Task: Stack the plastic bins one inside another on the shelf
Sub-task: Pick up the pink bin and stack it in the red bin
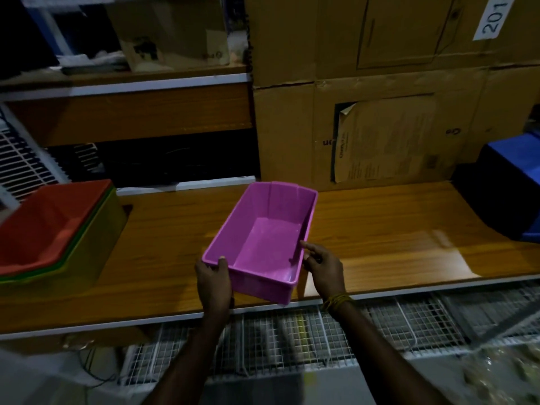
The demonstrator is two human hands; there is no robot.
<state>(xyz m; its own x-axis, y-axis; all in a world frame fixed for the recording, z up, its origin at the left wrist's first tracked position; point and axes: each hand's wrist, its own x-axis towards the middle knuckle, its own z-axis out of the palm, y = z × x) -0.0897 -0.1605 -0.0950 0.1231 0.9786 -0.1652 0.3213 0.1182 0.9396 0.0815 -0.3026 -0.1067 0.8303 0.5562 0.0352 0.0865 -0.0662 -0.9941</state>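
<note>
Both forearms were bare, without sleeves. The right hand (323,266) had a bundle of thin yellow thread bracelets (336,301) around its wrist; the left hand (213,280) wore nothing.

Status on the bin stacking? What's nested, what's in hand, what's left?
Done: a red bin sits nested in a green and a yellow bin at the shelf's left end. In hand: the left hand and right hand grip the pink bin's near corners. Left: nest the pink bin into that stack; a blue bin waits far right.

purple bin (264,229), red bin (49,226), blue bin (510,182), wood-grain shelf (380,223)
</note>
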